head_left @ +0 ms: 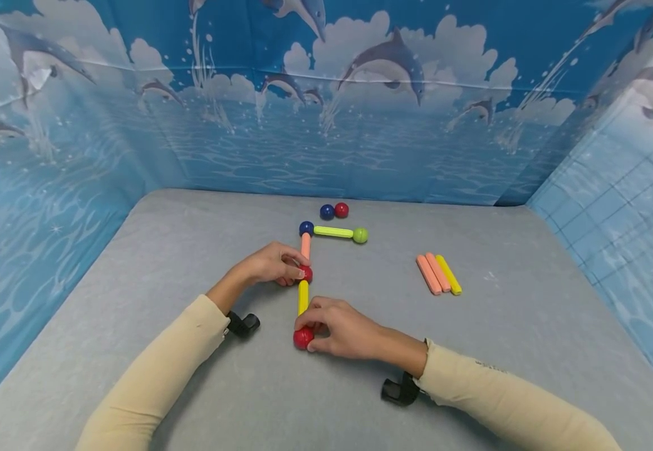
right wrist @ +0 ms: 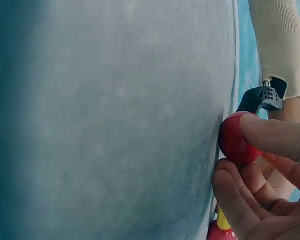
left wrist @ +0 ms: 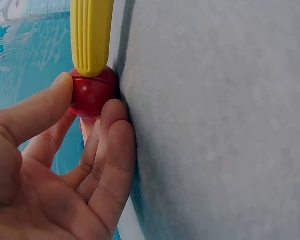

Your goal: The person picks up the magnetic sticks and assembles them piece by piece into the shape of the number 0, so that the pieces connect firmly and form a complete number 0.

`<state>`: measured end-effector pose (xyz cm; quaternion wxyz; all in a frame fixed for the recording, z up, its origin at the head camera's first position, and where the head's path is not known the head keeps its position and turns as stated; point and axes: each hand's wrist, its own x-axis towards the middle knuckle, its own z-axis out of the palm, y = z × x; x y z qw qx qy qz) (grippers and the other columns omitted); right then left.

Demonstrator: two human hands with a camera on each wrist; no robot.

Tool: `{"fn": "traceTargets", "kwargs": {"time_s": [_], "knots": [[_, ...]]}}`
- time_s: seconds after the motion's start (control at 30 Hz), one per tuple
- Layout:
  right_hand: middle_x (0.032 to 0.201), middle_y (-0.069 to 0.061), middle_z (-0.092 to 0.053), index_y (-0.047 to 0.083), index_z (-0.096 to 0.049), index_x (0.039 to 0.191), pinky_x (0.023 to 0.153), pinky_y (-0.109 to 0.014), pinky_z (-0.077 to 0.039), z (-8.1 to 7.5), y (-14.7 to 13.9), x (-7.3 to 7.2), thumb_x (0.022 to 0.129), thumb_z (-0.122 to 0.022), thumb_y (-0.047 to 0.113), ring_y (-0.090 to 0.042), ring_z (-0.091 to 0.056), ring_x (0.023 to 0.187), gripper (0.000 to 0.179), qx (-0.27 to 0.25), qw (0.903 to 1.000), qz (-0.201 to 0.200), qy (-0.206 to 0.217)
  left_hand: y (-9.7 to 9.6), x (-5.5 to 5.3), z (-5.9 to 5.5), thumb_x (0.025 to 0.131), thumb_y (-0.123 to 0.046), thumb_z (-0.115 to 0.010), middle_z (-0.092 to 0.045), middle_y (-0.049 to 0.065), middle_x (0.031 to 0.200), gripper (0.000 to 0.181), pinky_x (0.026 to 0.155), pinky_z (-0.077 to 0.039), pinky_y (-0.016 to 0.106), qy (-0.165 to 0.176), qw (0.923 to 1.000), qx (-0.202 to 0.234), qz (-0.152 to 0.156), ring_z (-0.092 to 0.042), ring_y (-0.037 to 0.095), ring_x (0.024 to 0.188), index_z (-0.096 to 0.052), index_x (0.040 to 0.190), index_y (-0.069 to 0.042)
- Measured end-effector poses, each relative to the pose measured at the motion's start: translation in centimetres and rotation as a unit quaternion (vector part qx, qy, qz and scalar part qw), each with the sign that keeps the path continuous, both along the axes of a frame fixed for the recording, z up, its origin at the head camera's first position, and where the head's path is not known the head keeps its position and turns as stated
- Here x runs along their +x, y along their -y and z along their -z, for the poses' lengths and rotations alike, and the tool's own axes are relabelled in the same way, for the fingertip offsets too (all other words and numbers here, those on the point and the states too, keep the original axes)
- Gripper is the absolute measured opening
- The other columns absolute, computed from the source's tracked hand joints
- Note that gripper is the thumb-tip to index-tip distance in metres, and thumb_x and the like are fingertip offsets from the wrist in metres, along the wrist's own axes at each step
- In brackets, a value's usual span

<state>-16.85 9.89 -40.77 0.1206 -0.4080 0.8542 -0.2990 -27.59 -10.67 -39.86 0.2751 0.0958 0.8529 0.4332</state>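
A chain of balls and ribbed sticks lies on the grey table. My left hand [head_left: 272, 263] pinches the middle red ball [left wrist: 94, 95] between thumb and fingers. From that ball a yellow stick [head_left: 303, 296] runs toward me to the nearest red ball [head_left: 303, 339], which my right hand [head_left: 343, 329] grips with its thumb and fingers. Beyond the left hand, a salmon stick [head_left: 306, 245] reaches a dark blue ball [head_left: 306, 228]. A lime stick [head_left: 333, 232] extends rightward from the blue ball to a green ball [head_left: 360, 235].
Behind the chain, a loose blue ball [head_left: 327, 212] and a red ball [head_left: 341, 210] sit side by side. To the right lie two salmon sticks [head_left: 428, 274] and a yellow stick [head_left: 449, 275]. A dolphin-printed curtain [head_left: 338, 156] borders the table's back.
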Motion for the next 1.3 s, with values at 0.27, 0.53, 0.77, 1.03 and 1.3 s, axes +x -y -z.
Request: {"fn": "traceTargets", "kwargs": {"time_s": [0.27,0.53,0.77,1.03,1.3], "knots": [[0.105,0.0,-0.061,0.016,-0.069,0.113,0.081,-0.019,-0.053,-0.1,0.5,0.0,0.084,-0.079,0.014,-0.009,-0.06,0.09,0.03,0.007,0.9999,0.009,-0.002,0.0,-0.1,0.0,0.092,-0.019,-0.071,-0.069,0.008,0.095,0.031,0.067,-0.054,0.025,-0.02,0.9998,-0.005,0.003,-0.06,0.017,0.074,-0.07,0.122,-0.014],[0.107,0.0,-0.061,0.015,-0.069,0.113,0.081,-0.019,-0.053,-0.4,0.6,-0.1,0.085,-0.078,0.014,-0.009,-0.06,0.091,0.03,0.007,0.9999,0.008,-0.003,-0.2,0.0,-0.1,0.092,-0.019,-0.07,-0.068,0.007,0.091,0.028,0.062,-0.05,0.025,-0.048,0.9984,-0.027,0.012,-0.058,0.017,0.07,-0.071,0.12,-0.015],[0.109,0.0,-0.061,0.016,-0.068,0.114,0.082,-0.019,-0.053,-0.6,0.7,-0.2,0.086,-0.077,0.015,-0.009,-0.06,0.092,0.029,0.013,0.9999,0.01,0.001,-0.3,0.1,-0.2,0.094,-0.019,-0.068,-0.068,0.007,0.092,0.027,0.06,-0.047,0.025,-0.092,0.9939,-0.052,0.031,-0.058,0.018,0.07,-0.07,0.121,-0.014],[0.111,0.0,-0.06,0.015,-0.068,0.114,0.083,-0.019,-0.054,-0.3,0.9,-0.7,0.087,-0.076,0.015,-0.011,-0.06,0.094,0.029,0.018,0.9996,0.021,0.004,-1.0,-0.2,-0.5,0.094,-0.02,-0.069,-0.071,0.008,0.1,0.028,0.062,-0.048,0.024,-0.095,0.9924,-0.072,0.03,-0.062,0.019,0.073,-0.07,0.121,-0.015],[0.111,0.001,-0.061,0.015,-0.068,0.118,0.085,-0.022,-0.054,-0.3,0.7,-1.0,0.088,-0.074,0.011,-0.011,-0.062,0.093,0.031,0.011,0.9995,0.013,0.026,-0.5,-0.5,-0.1,0.094,-0.02,-0.068,-0.072,0.01,0.105,0.029,0.063,-0.049,0.024,-0.099,0.9926,-0.062,0.033,-0.061,0.018,0.074,-0.07,0.123,-0.015]]}}
